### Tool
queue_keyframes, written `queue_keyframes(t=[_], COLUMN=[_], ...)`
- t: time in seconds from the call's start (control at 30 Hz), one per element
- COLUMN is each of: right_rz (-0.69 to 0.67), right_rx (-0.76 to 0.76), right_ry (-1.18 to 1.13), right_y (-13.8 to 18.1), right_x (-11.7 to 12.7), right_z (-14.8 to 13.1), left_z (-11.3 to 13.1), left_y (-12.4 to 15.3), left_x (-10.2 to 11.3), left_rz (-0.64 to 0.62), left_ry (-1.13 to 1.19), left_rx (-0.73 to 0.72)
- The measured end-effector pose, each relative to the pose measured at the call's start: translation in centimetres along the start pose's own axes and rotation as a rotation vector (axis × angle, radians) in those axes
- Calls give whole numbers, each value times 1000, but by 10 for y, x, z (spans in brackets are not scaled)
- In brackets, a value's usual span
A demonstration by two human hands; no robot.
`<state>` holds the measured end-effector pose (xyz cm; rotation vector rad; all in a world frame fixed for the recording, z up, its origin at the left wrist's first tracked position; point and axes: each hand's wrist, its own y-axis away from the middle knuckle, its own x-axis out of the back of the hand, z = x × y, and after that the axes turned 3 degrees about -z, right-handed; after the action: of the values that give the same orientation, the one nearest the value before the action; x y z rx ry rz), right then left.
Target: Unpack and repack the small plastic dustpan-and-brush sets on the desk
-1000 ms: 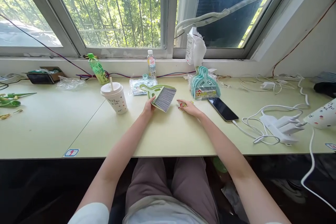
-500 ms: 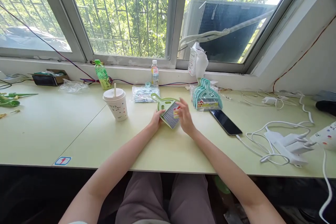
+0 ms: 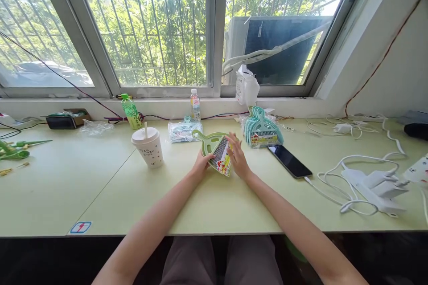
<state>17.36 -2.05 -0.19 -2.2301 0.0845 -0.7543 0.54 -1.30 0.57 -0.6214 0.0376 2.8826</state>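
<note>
A light green dustpan and brush set [image 3: 207,143] is tilted above the table in front of me. My left hand [image 3: 201,161] grips its lower left edge, with the thumb over the front. A colourful printed card [image 3: 223,164] lies across the grey bristles [image 3: 219,148]. My right hand [image 3: 238,156] rests against the card's right side, its fingers stretched out and touching the upper edge. Farther right stands a bunch of similar teal dustpan sets [image 3: 262,127] with a printed card at the front. Behind the held set is a clear-wrapped pack [image 3: 182,132] of bluish pieces.
A lidded cup with a straw [image 3: 148,148] stands left of my hands. A green bottle [image 3: 131,111] and a clear bottle [image 3: 195,104] are near the window. To the right lie a phone [image 3: 289,160] and a white power strip [image 3: 374,189] with cables.
The printed card now lies flatter over the bristles and shows more of its face. My right hand's fingers have straightened against it. The camera view has tilted up slightly.
</note>
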Motion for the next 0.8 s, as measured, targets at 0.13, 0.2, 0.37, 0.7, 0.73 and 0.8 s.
queue_keyframes(t=[0.13, 0.2, 0.37, 0.7, 0.73, 0.8], right_rz=[175, 142, 90, 242, 246, 252], right_rx=[-276, -448, -783, -937, -937, -929], right_ry=[-87, -255, -671, -730, -733, -736], right_y=[-2, -1, 2, 4, 4, 3], right_x=[4, 1, -9, -4, -4, -5], right_z=[8, 16, 25, 22, 22, 21], left_z=[1, 1, -2, 2, 1, -1], left_y=[-3, -5, -5, 1, 1, -2], left_x=[6, 8, 6, -1, -1, 2], left_rz=[77, 95, -17, -244, -251, -246], left_ry=[58, 67, -23, -151, -151, -145], left_rx=[-13, -7, 4, -56, -56, -68])
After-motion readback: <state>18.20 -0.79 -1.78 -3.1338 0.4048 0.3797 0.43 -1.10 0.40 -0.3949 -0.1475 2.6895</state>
